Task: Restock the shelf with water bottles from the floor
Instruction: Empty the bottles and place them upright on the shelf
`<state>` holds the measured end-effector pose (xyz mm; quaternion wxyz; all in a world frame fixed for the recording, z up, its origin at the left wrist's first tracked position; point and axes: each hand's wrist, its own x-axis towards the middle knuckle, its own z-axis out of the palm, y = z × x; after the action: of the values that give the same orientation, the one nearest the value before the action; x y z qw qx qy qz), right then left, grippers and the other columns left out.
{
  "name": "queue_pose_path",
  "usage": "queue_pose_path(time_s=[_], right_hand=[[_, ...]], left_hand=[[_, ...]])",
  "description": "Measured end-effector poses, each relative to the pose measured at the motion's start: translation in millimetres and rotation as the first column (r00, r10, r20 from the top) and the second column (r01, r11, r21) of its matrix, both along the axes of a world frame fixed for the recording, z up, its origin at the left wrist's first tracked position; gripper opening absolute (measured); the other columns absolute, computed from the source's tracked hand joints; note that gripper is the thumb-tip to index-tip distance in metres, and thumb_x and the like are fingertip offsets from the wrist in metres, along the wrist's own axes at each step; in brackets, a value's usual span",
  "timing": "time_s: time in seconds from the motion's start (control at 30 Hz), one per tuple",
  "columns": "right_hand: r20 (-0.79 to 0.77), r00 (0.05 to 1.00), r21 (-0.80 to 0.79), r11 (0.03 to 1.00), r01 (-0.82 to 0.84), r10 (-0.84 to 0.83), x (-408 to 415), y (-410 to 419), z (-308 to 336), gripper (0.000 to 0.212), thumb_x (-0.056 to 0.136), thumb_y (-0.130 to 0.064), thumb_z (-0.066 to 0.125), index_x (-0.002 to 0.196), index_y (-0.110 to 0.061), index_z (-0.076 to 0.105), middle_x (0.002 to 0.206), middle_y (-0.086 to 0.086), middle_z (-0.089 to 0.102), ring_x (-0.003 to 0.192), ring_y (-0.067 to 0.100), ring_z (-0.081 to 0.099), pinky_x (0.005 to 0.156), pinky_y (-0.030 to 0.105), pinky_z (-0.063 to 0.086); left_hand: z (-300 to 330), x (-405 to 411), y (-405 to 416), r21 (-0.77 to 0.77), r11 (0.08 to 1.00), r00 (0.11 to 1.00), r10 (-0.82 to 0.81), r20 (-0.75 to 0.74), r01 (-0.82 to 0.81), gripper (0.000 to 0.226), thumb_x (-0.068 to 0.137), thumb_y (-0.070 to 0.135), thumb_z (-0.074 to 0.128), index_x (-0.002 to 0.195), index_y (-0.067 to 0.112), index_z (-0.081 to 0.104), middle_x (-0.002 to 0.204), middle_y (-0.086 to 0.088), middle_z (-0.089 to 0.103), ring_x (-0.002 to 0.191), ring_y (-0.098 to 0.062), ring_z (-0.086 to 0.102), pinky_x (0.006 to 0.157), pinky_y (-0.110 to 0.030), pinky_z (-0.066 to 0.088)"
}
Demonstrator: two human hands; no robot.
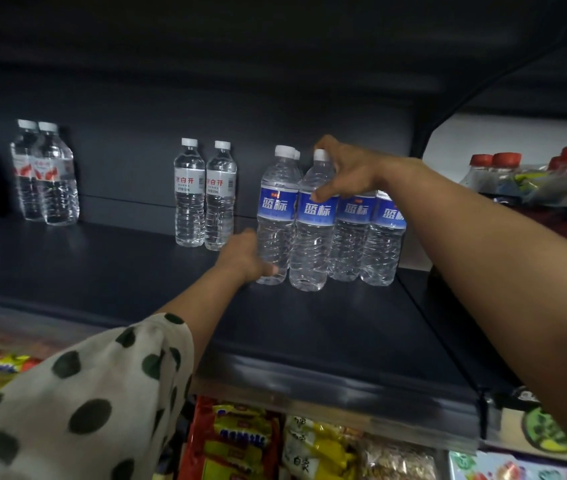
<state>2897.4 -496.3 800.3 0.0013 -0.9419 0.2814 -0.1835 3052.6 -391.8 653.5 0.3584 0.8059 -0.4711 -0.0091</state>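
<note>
1. Blue-label bottle (313,220) stands on the shelf (309,327) at the right; full, thin ribbed plastic, squashy, likely slick.
2. Right hand (344,174) grasps its shoulder; neck is stiffest.
3. Left hand (244,258) cups the neighbour bottle (275,216) base.

Dim, shadowy wide-angle view, soft edge blur
</note>
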Motion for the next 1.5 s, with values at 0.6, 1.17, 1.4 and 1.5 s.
queue_pose_path(time_s=[0.6, 1.17, 1.4, 1.5], right_hand=[[0.062, 0.977, -0.151, 0.966, 0.21, -0.203, -12.2, 52.9, -4.8, 0.094, 0.077, -0.04, 0.073, 0.148, -0.023, 0.013, 0.139, 0.016, 0.045, 0.121, 0.037, 0.048, 0.092, 0.039, 0.041], [-0.006, 0.979, 0.045, 0.978, 0.203, -0.203, 13.5, 371.8, -310.0, 0.05, 0.079, -0.029, 0.063, 0.122, -0.011, 0.044, 0.113, 0.014, 0.056, 0.096, 0.035, 0.058, 0.074, 0.042, 0.049], [-0.297, 0.945, 0.392, 0.884, 0.255, -0.141, 55.1, 424.6, -515.5, 0.047, 0.086, -0.025, 0.058, 0.127, -0.008, 0.041, 0.114, 0.015, 0.055, 0.093, 0.036, 0.057, 0.063, 0.039, 0.046], [-0.352, 0.93, 0.506, 0.814, 0.284, -0.105, 76.4, 433.3, -599.7, 0.053, 0.088, -0.028, 0.056, 0.134, -0.009, 0.036, 0.122, 0.016, 0.052, 0.1, 0.037, 0.057, 0.072, 0.042, 0.051]], left_hand=[[37.3, -21.3, 45.5, -0.048, 0.995, 0.98, -0.076, 0.183, 0.086, 0.039, 0.078, 0.021, 0.076, 0.111, 0.01, 0.06, 0.113, -0.008, 0.065, 0.105, -0.027, 0.061, 0.083, -0.029, 0.046], [-178.2, 34.5, 325.4, 0.087, 0.829, 0.802, -0.556, 0.219, 0.552, 0.022, 0.071, 0.009, 0.066, 0.092, 0.013, 0.066, 0.094, -0.01, 0.066, 0.091, -0.029, 0.061, 0.078, -0.038, 0.048], [-385.6, 68.4, 383.4, 0.417, 0.751, 0.854, -0.495, -0.159, 0.512, 0.017, 0.081, 0.009, 0.063, 0.098, 0.005, 0.063, 0.096, -0.012, 0.065, 0.092, -0.033, 0.061, 0.076, -0.039, 0.05], [-469.6, 85.2, 396.4, 0.489, 0.746, 0.892, -0.374, -0.255, 0.452, 0.021, 0.083, 0.011, 0.065, 0.103, 0.005, 0.063, 0.104, -0.013, 0.065, 0.099, -0.032, 0.06, 0.083, -0.035, 0.049]])
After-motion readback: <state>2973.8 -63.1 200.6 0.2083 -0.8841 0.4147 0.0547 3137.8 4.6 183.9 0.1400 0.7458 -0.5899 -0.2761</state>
